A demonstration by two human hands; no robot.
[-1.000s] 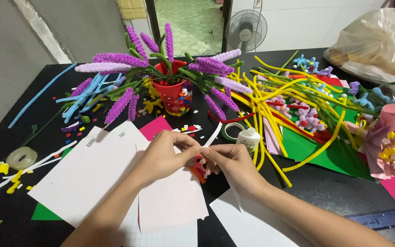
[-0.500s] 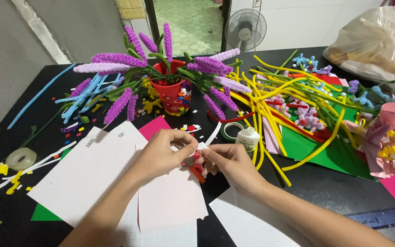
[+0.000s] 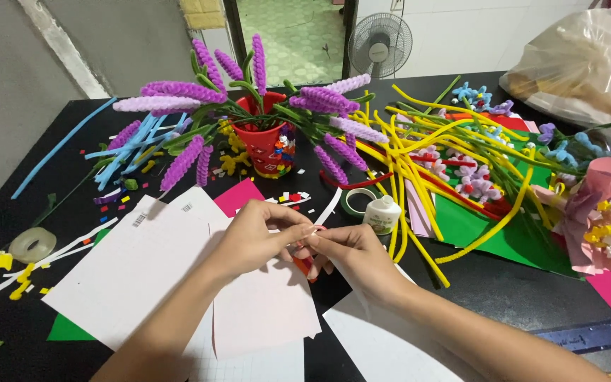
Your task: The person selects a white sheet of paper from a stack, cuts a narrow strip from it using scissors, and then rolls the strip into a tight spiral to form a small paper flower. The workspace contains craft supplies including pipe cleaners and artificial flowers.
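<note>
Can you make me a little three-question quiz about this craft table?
1. True or false: the red pot holds purple fuzzy flowers.
2. What is the small white bottle closest to? A) the tape roll B) the green tape ring C) the fan
3. Which colour are the long fuzzy sticks piled right of the pot?

Key
1. True.
2. B.
3. Yellow.

Bonus look: the left hand and right hand meet at the fingertips over the white paper, pinching something small and red.
</note>
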